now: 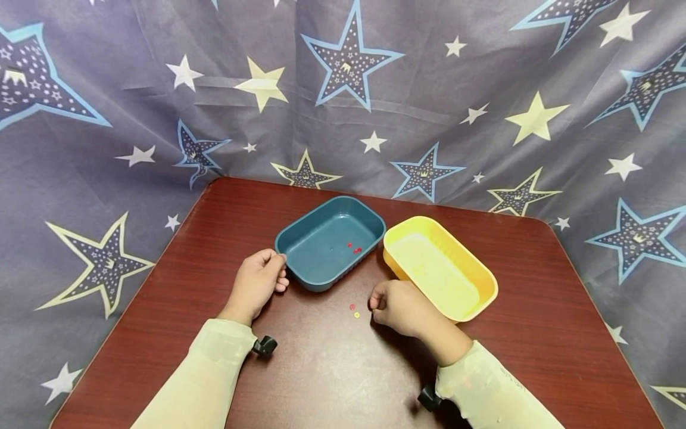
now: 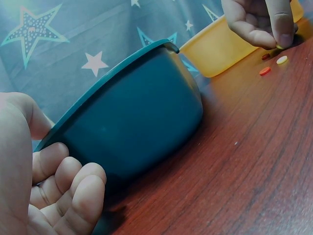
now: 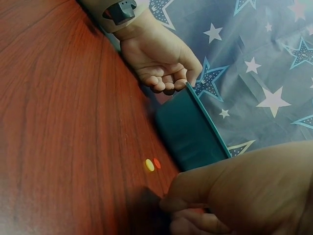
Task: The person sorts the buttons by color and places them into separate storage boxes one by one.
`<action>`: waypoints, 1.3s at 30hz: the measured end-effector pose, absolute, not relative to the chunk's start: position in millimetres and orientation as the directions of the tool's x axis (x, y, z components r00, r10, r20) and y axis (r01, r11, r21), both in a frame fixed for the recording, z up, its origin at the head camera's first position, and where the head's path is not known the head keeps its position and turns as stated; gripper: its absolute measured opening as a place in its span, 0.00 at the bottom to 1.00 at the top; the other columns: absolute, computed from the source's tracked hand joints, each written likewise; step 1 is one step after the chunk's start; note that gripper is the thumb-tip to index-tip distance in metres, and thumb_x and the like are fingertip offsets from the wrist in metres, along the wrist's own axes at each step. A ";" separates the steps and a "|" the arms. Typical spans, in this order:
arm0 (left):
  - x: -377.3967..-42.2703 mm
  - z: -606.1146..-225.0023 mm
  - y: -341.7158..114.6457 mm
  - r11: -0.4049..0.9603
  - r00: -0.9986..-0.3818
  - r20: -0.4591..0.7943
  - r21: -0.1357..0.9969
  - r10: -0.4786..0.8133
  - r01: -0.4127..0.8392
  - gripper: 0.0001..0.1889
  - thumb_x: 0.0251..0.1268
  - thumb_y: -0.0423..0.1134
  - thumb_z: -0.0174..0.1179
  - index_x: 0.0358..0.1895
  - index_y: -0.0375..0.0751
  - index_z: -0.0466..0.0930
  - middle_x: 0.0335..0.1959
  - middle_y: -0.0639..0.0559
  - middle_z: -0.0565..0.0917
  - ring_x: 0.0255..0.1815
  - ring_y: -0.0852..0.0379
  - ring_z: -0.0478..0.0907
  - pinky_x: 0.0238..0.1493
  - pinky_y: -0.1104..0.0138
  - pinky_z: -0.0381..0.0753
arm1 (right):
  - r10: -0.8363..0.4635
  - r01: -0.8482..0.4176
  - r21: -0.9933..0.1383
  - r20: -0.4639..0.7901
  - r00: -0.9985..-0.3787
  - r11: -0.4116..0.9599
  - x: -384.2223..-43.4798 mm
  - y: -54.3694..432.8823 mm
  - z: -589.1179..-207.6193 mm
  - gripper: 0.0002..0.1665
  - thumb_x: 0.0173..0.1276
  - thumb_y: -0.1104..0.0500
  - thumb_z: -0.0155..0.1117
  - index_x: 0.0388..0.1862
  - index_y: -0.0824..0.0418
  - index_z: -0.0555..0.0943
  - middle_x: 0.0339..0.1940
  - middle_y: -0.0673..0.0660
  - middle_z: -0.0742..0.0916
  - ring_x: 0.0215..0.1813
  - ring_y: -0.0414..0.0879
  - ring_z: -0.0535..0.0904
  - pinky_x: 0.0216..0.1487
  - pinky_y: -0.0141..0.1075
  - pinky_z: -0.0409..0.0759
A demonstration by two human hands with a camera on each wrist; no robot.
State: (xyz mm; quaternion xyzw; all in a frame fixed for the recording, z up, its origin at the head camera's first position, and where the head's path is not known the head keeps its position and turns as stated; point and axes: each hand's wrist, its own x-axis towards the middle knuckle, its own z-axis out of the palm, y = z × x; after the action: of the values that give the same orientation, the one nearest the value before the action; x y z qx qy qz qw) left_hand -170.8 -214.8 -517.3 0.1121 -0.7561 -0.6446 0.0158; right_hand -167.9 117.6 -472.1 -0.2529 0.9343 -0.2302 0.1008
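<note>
My left hand (image 1: 256, 285) grips the near left rim of a blue-green plastic bin (image 1: 308, 262), its thumb on the rim and fingers curled below. Several small red buttons (image 1: 358, 251) lie inside this bin. My right hand (image 1: 403, 307) is low over the table, in front of a yellow bin (image 1: 393, 262). In the left wrist view its thumb and finger pinch a small yellow button (image 2: 279, 47), mostly hidden. A dark red piece (image 2: 265, 57) shows just under that hand. Left of the right hand, a red button (image 1: 352, 307) and a yellow button (image 1: 356, 314) lie on the table.
The two bins stand close together on a reddish-brown wooden table (image 1: 316, 381). Behind and beside the table hangs a grey curtain (image 1: 429, 71) with stars. Each wrist carries a small black camera mount (image 1: 265, 345).
</note>
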 end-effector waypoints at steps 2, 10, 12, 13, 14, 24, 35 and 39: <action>-170.5 -517.6 -214.8 0.142 -0.974 -0.121 0.979 -0.189 -0.149 0.18 0.86 0.46 0.61 0.35 0.35 0.78 0.31 0.46 0.82 0.26 0.56 0.87 0.32 0.66 0.93 | -0.523 -0.428 -0.490 -0.069 -0.849 0.759 -168.3 118.1 -473.5 0.12 0.57 0.66 0.78 0.30 0.49 0.85 0.25 0.40 0.85 0.31 0.34 0.79 0.39 0.33 0.81; -172.1 -519.6 -215.1 0.141 -0.975 -0.111 0.980 -0.191 -0.139 0.19 0.85 0.46 0.61 0.34 0.36 0.77 0.30 0.47 0.82 0.25 0.57 0.87 0.31 0.66 0.93 | -0.540 -0.442 -0.514 -0.049 -0.840 0.735 -172.0 121.8 -478.9 0.11 0.56 0.64 0.77 0.27 0.48 0.86 0.25 0.38 0.85 0.32 0.33 0.78 0.40 0.30 0.81; -172.1 -519.5 -215.1 0.139 -0.975 -0.113 0.980 -0.190 -0.141 0.19 0.85 0.45 0.61 0.34 0.35 0.77 0.30 0.47 0.82 0.25 0.56 0.87 0.31 0.66 0.93 | -0.538 -0.439 -0.514 -0.054 -0.841 0.737 -172.7 122.4 -479.5 0.10 0.56 0.64 0.77 0.27 0.48 0.86 0.25 0.38 0.84 0.32 0.34 0.78 0.41 0.31 0.81; -172.1 -519.4 -215.1 0.140 -0.975 -0.113 0.980 -0.190 -0.141 0.19 0.85 0.45 0.61 0.35 0.35 0.77 0.30 0.47 0.82 0.25 0.57 0.87 0.31 0.66 0.93 | -0.537 -0.437 -0.514 -0.056 -0.842 0.738 -172.9 122.5 -479.7 0.11 0.56 0.63 0.77 0.26 0.48 0.86 0.24 0.37 0.84 0.32 0.34 0.78 0.41 0.31 0.80; -172.0 -519.4 -215.0 0.139 -0.975 -0.114 0.980 -0.190 -0.142 0.18 0.85 0.45 0.61 0.35 0.35 0.77 0.30 0.47 0.82 0.25 0.57 0.87 0.31 0.66 0.93 | -0.536 -0.435 -0.513 -0.058 -0.842 0.740 -173.2 122.4 -480.1 0.11 0.55 0.63 0.77 0.25 0.47 0.85 0.24 0.37 0.84 0.32 0.34 0.77 0.41 0.31 0.80; -171.3 -517.6 -215.6 0.142 -0.975 -0.117 0.979 -0.187 -0.145 0.18 0.86 0.45 0.60 0.35 0.35 0.78 0.30 0.47 0.82 0.25 0.57 0.86 0.31 0.67 0.93 | -0.534 -0.371 -0.595 -0.117 -0.838 0.713 -173.3 121.9 -477.2 0.11 0.55 0.61 0.77 0.23 0.44 0.85 0.22 0.36 0.84 0.31 0.35 0.77 0.38 0.29 0.79; -171.4 -516.6 -214.9 0.145 -0.976 -0.110 0.980 -0.190 -0.139 0.18 0.86 0.45 0.60 0.35 0.34 0.78 0.30 0.47 0.82 0.25 0.57 0.86 0.31 0.66 0.93 | -0.551 -0.122 -0.815 -0.265 -0.792 0.567 -171.7 124.6 -455.1 0.07 0.58 0.69 0.71 0.27 0.58 0.86 0.19 0.47 0.81 0.21 0.40 0.75 0.26 0.30 0.77; -170.5 -515.4 -214.4 0.143 -0.975 -0.111 0.980 -0.190 -0.140 0.18 0.86 0.44 0.60 0.35 0.34 0.78 0.30 0.46 0.82 0.25 0.57 0.86 0.31 0.66 0.93 | -0.572 -0.091 -0.847 -0.270 -0.774 0.524 -173.6 127.6 -446.2 0.06 0.59 0.70 0.69 0.28 0.60 0.85 0.20 0.48 0.81 0.22 0.42 0.74 0.27 0.30 0.77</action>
State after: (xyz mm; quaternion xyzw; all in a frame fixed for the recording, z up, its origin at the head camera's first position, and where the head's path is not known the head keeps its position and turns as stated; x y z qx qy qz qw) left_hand -170.5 -214.4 -515.4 0.1092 -0.7558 -0.6453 0.0196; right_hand -173.6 127.6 -446.2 -0.1998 0.8300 -0.4452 0.2701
